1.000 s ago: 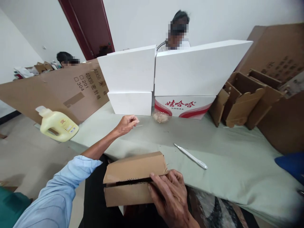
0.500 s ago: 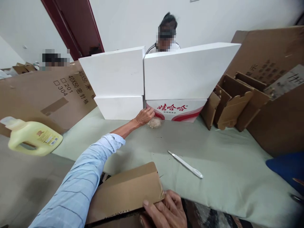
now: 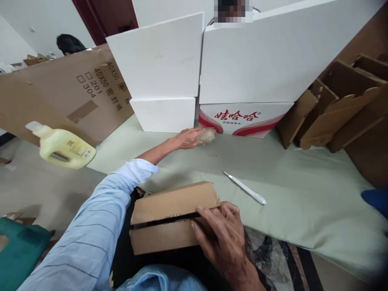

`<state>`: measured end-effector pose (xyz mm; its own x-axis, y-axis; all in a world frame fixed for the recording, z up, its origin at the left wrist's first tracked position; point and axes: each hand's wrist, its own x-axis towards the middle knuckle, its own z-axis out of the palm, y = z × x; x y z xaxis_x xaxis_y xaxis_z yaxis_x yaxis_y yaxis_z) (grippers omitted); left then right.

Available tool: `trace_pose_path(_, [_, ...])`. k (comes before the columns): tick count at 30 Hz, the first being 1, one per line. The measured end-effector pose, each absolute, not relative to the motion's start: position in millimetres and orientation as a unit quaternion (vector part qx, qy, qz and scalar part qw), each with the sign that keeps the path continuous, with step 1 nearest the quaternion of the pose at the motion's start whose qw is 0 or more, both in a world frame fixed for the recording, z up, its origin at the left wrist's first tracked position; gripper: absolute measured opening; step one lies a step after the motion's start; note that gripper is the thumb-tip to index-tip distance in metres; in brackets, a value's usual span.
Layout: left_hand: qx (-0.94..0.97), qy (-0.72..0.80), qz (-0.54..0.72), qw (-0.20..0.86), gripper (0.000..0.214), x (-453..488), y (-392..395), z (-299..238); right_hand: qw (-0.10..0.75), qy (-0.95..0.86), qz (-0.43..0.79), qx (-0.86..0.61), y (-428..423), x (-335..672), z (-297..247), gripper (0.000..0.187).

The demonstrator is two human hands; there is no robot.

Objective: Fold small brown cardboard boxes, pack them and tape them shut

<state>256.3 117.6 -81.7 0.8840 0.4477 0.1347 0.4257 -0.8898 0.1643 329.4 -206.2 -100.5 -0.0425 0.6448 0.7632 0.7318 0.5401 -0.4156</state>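
My left hand (image 3: 188, 138) reaches across the pale green table (image 3: 291, 194) and closes its fingers on a small beige fibrous wad (image 3: 207, 135) lying in front of the red-and-white printed box (image 3: 242, 119). My right hand (image 3: 222, 236) rests at the near table edge, fingers pressed on the right end of a small brown cardboard box (image 3: 169, 216) with a dark slit along its flaps. A white scalpel-like knife (image 3: 245, 188) lies on the table between the two hands, untouched.
White foam boards (image 3: 169, 56) stand at the back of the table, a person partly seen behind them. Large cardboard sheets (image 3: 60, 93) lean at left, folded cartons (image 3: 336, 113) at right. A yellow jug (image 3: 63, 146) sits at left. Something blue (image 3: 376, 200) shows at the right edge.
My left hand went from mid-table, pinching something thin, forward to the beige wad and now grips it. The cardboard box tilted and came back level under my right hand.
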Motion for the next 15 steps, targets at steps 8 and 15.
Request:
trace_pose_path(8, [0.882,0.246,0.198,0.35,0.015,64,-47,24,0.514,-0.704,-0.067,-0.485,-183,331,-99,0.029])
trace_pose_path(15, [0.87,0.321,0.197,0.317,0.035,23,-99,-19,0.51,-0.698,-0.084,-0.495,-167,331,-100,0.026])
